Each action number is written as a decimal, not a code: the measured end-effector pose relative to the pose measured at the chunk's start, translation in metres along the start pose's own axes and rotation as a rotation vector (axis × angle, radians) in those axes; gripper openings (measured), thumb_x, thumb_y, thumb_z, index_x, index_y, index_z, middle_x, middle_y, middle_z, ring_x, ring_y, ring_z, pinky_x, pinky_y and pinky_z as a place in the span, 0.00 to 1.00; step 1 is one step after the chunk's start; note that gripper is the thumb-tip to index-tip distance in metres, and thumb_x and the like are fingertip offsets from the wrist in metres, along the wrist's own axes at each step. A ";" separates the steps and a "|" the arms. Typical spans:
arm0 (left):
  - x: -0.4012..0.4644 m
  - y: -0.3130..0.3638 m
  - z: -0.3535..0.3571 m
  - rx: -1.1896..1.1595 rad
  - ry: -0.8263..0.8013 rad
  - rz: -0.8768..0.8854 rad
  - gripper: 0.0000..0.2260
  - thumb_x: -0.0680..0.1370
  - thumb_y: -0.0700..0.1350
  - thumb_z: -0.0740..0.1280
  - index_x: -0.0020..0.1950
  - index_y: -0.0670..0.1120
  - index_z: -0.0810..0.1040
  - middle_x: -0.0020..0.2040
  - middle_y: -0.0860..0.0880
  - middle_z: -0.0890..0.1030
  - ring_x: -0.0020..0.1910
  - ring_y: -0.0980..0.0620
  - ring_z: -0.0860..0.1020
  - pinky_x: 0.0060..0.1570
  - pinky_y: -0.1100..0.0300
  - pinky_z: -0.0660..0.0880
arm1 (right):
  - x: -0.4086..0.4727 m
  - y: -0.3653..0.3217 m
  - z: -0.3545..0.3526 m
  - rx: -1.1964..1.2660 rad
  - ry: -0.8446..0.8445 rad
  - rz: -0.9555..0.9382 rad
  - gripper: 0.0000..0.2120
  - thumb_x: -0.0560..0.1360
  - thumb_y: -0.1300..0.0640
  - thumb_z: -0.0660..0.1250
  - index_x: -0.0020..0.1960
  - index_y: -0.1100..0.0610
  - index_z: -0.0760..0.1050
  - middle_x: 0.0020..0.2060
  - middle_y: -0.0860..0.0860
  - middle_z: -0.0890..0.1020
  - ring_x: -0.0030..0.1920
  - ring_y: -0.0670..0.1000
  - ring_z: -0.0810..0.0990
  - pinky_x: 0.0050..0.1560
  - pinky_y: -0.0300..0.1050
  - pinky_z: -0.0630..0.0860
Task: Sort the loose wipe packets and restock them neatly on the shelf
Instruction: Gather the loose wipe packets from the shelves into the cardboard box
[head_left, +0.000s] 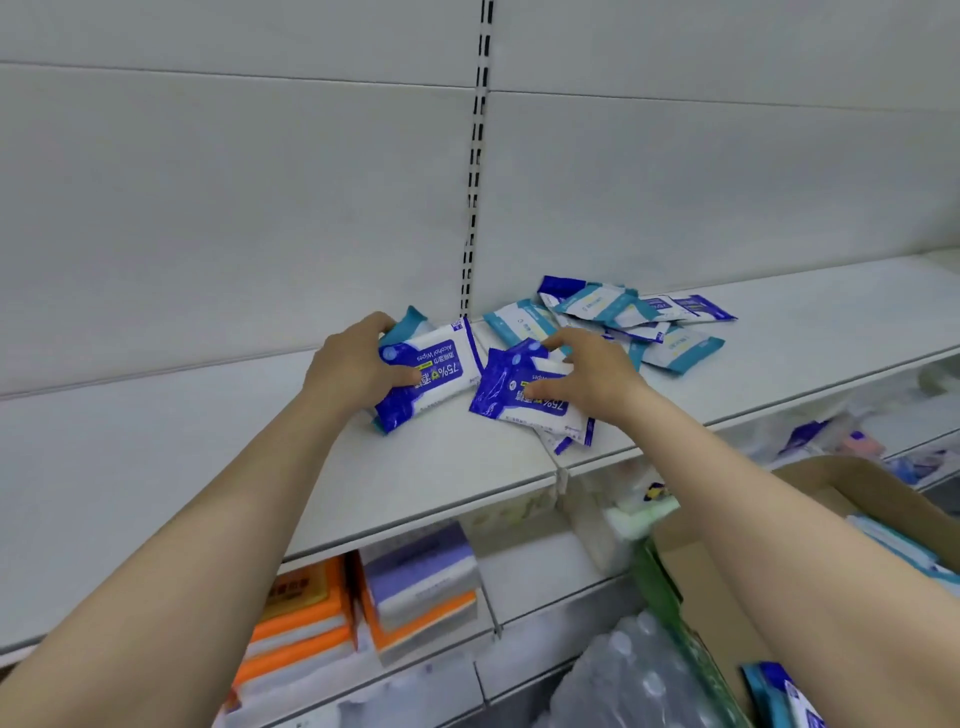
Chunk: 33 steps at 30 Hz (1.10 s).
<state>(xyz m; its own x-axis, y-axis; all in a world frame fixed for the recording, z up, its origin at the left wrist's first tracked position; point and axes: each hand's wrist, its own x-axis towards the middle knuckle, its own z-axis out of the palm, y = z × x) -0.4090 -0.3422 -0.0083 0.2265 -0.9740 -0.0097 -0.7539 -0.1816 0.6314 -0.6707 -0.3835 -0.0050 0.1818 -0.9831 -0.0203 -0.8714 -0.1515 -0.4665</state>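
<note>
On the white shelf (156, 467) my left hand (353, 369) grips a small stack of blue-and-white alcohol wipe packets (441, 364), thumb across the top one. Just to its right, my right hand (587, 374) holds another blue-and-white packet (519, 400) that lies on top of further ones, fingers curled over its far edge and thumb on its face. Behind my right hand lies a loose heap of teal-and-white and blue packets (623, 317).
A cardboard box (727, 545) holding more packets stands at the lower right. The shelves below carry orange and purple packs (363, 597) and bottled water (639, 675). A slotted upright (475, 171) runs up the back panel.
</note>
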 end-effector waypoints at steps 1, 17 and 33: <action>-0.008 0.009 0.001 -0.041 0.015 0.017 0.23 0.70 0.51 0.76 0.61 0.52 0.71 0.54 0.50 0.79 0.49 0.47 0.79 0.50 0.50 0.78 | -0.008 0.004 -0.007 0.021 0.043 -0.001 0.34 0.66 0.41 0.78 0.68 0.47 0.70 0.66 0.50 0.76 0.64 0.52 0.75 0.52 0.44 0.72; -0.187 0.233 0.178 -0.238 0.050 0.263 0.30 0.70 0.52 0.76 0.69 0.52 0.69 0.65 0.50 0.76 0.58 0.47 0.77 0.56 0.52 0.74 | -0.228 0.246 -0.149 0.155 0.388 0.085 0.28 0.66 0.46 0.79 0.63 0.45 0.73 0.52 0.45 0.80 0.51 0.51 0.80 0.52 0.51 0.78; -0.228 0.328 0.396 -0.243 -0.185 0.207 0.26 0.68 0.51 0.77 0.63 0.53 0.72 0.57 0.52 0.81 0.50 0.50 0.80 0.50 0.48 0.79 | -0.288 0.479 -0.158 0.099 0.327 0.286 0.28 0.67 0.46 0.78 0.64 0.48 0.74 0.58 0.49 0.81 0.58 0.52 0.78 0.52 0.45 0.71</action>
<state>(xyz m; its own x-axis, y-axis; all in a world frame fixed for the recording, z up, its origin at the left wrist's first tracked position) -0.9524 -0.2333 -0.1064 -0.0475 -0.9988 0.0115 -0.5987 0.0377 0.8001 -1.2124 -0.1887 -0.0827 -0.2277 -0.9672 0.1123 -0.8150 0.1262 -0.5655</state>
